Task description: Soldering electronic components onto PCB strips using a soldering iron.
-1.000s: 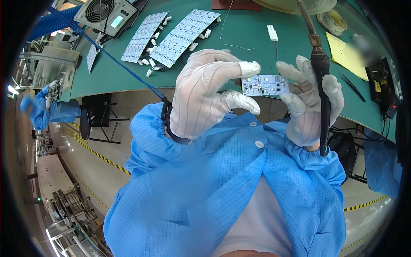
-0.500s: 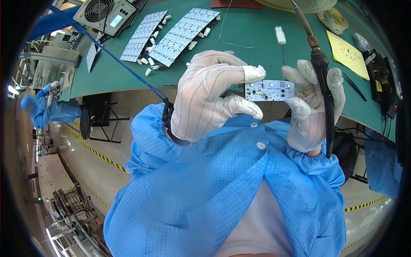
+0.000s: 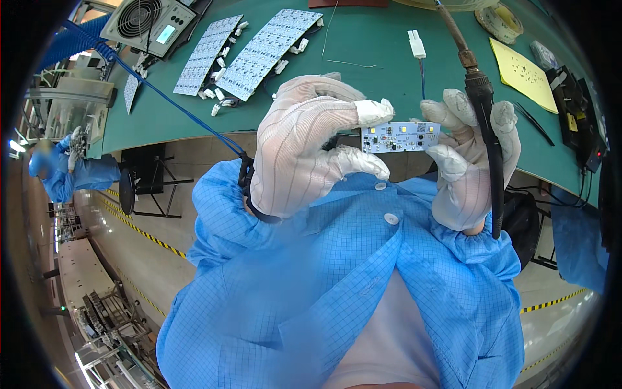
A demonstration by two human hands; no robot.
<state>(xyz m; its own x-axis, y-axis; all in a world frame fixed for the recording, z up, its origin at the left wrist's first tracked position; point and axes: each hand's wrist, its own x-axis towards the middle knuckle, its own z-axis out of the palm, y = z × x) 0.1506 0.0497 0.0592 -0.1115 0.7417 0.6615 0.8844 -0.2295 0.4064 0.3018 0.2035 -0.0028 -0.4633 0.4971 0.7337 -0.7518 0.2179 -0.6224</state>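
A small white LED circuit board (image 3: 398, 137) with yellow LEDs hangs level between my gloved hands, just off the bench's near edge. My left hand (image 3: 311, 142) is closed around its left end, index finger at the upper edge and thumb at the lower; its other fingers are hidden. My right hand (image 3: 470, 162) pinches the right end between thumb and fingers. A soldering iron (image 3: 481, 97) with a dark handle also rests between that hand's fingers, its tip pointing away. Behind the board, a dark blue wire leads up to a white plug connector (image 3: 416, 44).
Several white LED panels (image 3: 271, 53) with plugs lie at the back left of the green bench (image 3: 350, 87), near a grey fan unit (image 3: 148, 23). A yellow sponge sheet (image 3: 523, 74), tweezers (image 3: 536, 124) and a solder reel (image 3: 499, 23) are at right. A blue cord (image 3: 175, 97) runs to my left wrist.
Both hands and the board have shifted slightly left in the picture, and the bench things shift left too. The white connector has turned a little. The grip looks the same.
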